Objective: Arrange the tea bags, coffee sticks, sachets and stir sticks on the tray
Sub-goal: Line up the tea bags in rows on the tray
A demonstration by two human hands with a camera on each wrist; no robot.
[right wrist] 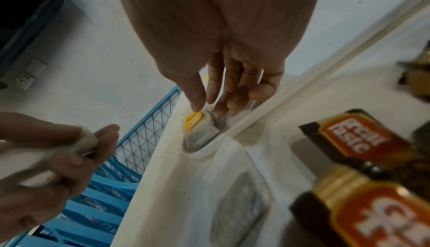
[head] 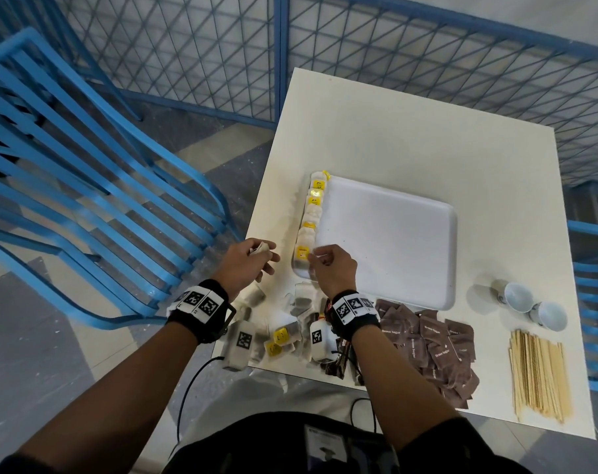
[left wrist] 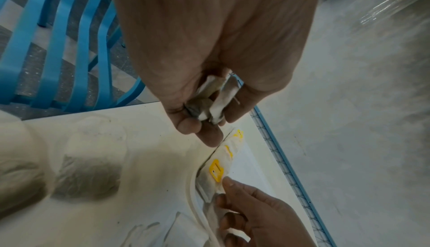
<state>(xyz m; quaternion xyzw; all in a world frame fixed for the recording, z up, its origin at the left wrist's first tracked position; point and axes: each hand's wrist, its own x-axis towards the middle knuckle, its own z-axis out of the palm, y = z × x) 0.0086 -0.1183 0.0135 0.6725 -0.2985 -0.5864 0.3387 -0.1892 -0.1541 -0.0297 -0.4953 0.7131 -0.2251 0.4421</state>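
Note:
A white tray (head: 393, 241) lies on the table with a row of tea bags (head: 313, 213) standing along its left rim. My right hand (head: 328, 265) pinches the nearest tea bag (right wrist: 202, 131) of that row at the tray's front left corner, thumb on its yellow tag (left wrist: 216, 172). Just left of the tray, my left hand (head: 253, 260) hovers and grips a couple of crumpled tea bags (left wrist: 218, 100). Loose tea bags (head: 284, 333) lie under my wrists. Coffee sticks (right wrist: 363, 139) are partly hidden by my right wrist.
Brown sugar sachets (head: 427, 343) are heaped at the table's front, wooden stir sticks (head: 537, 374) to their right. Two white cups (head: 516, 297) lie on their sides right of the tray. A blue slatted chair (head: 85, 200) stands left of the table, blue mesh fencing (head: 427, 63) behind.

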